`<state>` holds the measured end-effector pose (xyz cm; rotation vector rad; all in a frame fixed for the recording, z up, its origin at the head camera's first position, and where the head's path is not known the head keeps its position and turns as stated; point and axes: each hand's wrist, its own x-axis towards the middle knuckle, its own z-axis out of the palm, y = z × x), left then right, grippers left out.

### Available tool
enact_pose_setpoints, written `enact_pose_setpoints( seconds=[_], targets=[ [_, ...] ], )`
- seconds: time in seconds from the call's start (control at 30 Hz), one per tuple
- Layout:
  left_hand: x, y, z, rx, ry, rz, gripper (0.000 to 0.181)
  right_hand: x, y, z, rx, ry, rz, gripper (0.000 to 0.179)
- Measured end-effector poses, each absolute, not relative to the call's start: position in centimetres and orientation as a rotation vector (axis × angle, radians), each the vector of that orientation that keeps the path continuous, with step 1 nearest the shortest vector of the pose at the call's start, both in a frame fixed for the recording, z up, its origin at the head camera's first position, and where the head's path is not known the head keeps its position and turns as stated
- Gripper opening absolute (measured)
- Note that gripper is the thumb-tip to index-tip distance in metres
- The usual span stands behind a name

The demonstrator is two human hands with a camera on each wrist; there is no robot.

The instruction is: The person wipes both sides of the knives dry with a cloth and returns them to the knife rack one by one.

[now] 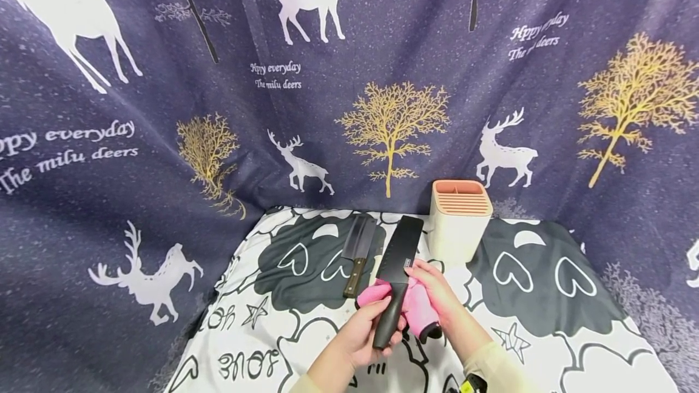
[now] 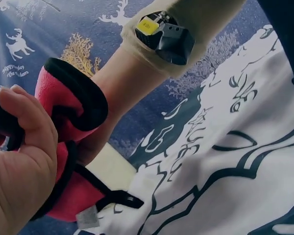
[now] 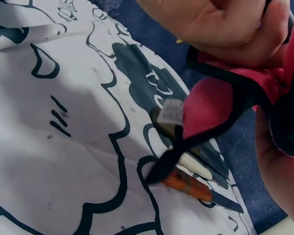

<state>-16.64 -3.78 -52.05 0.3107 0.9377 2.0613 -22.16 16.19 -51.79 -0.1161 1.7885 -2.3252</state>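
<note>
My left hand point(image 1: 364, 333) grips the black handle of a broad black-bladed kitchen knife point(image 1: 401, 247), its blade pointing away from me. A pink cloth with black edging point(image 1: 419, 311) is bunched beneath the knife, around where blade meets handle. With my right hand point(image 1: 439, 293) I hold that cloth, fingers at the lower right edge of the blade. In the left wrist view, the cloth point(image 2: 76, 98) hangs in folds beside my left hand point(image 2: 24, 156). The right wrist view shows the cloth's dark edge and white tag, with much of my right hand point(image 3: 279, 166) hidden behind it.
Left of the held knife lies a cleaver point(image 1: 356, 268) with a wooden handle. A cream knife block point(image 1: 453, 238) with an orange slotted top stands at the back right. An orange-handled knife point(image 3: 188, 186) lies on the patterned sheet point(image 1: 251, 344). Behind hangs a dark deer-print curtain point(image 1: 327, 102).
</note>
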Motion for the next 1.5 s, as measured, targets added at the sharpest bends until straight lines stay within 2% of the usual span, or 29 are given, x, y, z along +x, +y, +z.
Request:
enact_pose_setpoints(
  seconds=[0.1,0.27,0.43,0.5,0.73,0.8,0.9,1.07,1.3,1.43,1.5],
  targets=[
    [-16.6,-3.8,-52.0,0.396,0.867,2.034,0.042,-22.2,16.2,-51.8,-0.166,1.746,-2.318,0.016],
    [-16.6,-3.9,-52.0,0.496,0.839,2.046,0.042,-22.3,16.2,-51.7,-0.153,1.875,-2.261,0.009],
    [-16.6,-4.1,-52.0,0.465,0.908,2.084,0.035,-22.2,16.8,-51.9,-0.039,2.087,-2.174,0.033],
    [-16.6,-4.1,-52.0,0.451,0.939,2.104,0.031,-22.2,17.2,-51.9,0.008,2.114,-2.169,0.037],
    [-16.5,-4.5,-52.1,0.462,0.938,2.157,0.031,-22.0,19.9,-50.3,0.118,2.081,-2.267,0.017],
    [-16.6,-4.4,-52.2,0.473,0.928,2.161,0.032,-21.9,20.5,-49.2,0.087,2.041,-2.330,0.022],
    [-16.7,-4.3,-52.2,0.489,0.930,2.159,0.036,-21.8,20.9,-47.4,-0.018,1.996,-2.426,0.035],
    [-16.8,-4.1,-52.0,0.485,0.956,2.137,0.040,-21.4,20.1,-44.4,-0.264,2.181,-2.403,0.041],
    [-16.8,-3.8,-51.6,0.514,0.991,2.158,0.027,-20.4,16.5,-42.7,-0.757,2.808,-1.953,0.052],
    [-16.7,-3.5,-51.3,0.530,1.056,2.149,0.038,-20.0,14.6,-43.3,-1.094,2.994,-1.628,0.050],
    [-16.6,-3.4,-51.2,0.519,1.108,2.144,0.041,-20.0,14.0,-43.9,-1.163,3.108,-1.415,0.046]
  ],
)
